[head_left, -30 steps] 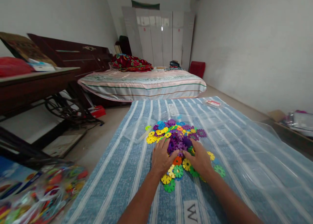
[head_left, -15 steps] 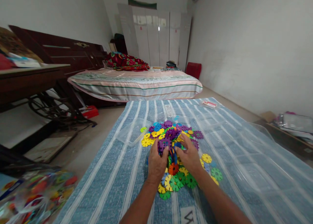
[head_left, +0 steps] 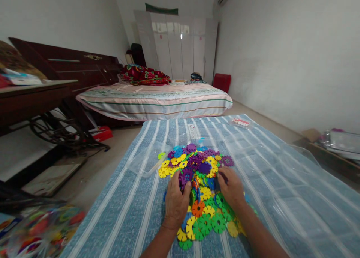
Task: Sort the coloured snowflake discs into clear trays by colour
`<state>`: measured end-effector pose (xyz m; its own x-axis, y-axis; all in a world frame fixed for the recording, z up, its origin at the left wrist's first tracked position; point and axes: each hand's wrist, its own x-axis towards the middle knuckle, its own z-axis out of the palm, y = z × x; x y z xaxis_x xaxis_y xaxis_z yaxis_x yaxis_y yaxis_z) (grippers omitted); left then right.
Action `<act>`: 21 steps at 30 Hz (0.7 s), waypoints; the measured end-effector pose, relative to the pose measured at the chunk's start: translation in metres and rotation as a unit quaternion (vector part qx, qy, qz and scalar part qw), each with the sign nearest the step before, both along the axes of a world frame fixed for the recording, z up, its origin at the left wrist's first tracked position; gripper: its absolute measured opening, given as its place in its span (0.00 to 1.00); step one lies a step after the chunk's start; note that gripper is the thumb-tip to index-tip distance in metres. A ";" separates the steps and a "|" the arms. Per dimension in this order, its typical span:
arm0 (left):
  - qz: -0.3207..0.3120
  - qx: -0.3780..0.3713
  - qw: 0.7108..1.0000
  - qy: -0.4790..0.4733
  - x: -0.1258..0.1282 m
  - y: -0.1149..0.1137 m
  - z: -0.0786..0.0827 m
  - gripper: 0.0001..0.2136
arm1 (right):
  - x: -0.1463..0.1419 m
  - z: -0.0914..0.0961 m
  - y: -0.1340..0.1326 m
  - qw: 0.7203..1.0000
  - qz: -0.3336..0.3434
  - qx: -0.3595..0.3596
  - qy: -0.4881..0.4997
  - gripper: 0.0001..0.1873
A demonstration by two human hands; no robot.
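Note:
Toothed plastic disc pieces in several colours lie heaped on the blue striped cloth. My left hand [head_left: 177, 201] is closed at the left of the heap, thumb and fingers around purple toothed pieces [head_left: 186, 175] that look linked together. At the right of the heap, my right hand [head_left: 233, 187] has its fingers bent and slightly apart, with nothing visible in them. Between the hands lie a dark purple piece [head_left: 204, 168] and an orange disc [head_left: 198, 209]. Green discs [head_left: 218, 222] spread along the near side, and yellow discs [head_left: 164, 171] along the far left.
Clear plastic containers stand left [head_left: 143, 164] and right [head_left: 295, 205] of the heap, on the striped cloth [head_left: 118, 213]. A small red-and-white packet [head_left: 240, 122] is at the far corner. A bag of coloured pieces [head_left: 39, 231] sits low at the left. Beyond is a bed [head_left: 157, 100].
My right hand has moved right, away from the middle of the heap, uncovering a dark purple piece. My left hand stays at the purple pieces. The view has shifted slightly.

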<state>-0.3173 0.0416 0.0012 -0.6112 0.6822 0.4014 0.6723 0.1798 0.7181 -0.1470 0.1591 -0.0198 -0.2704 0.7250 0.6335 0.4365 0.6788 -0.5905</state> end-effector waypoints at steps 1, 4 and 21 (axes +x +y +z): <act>-0.003 -0.001 1.000 0.002 0.000 0.000 0.000 0.21 | 0.000 -0.001 -0.002 1.000 0.004 -0.004 -0.006 0.11; -0.006 -0.008 1.000 0.005 0.001 -0.001 0.001 0.21 | -0.001 -0.003 -0.006 1.000 0.011 -0.019 -0.018 0.10; 0.013 0.035 0.996 0.083 -0.002 -0.017 0.026 0.24 | 0.023 0.044 -0.039 0.998 0.033 0.044 0.032 0.10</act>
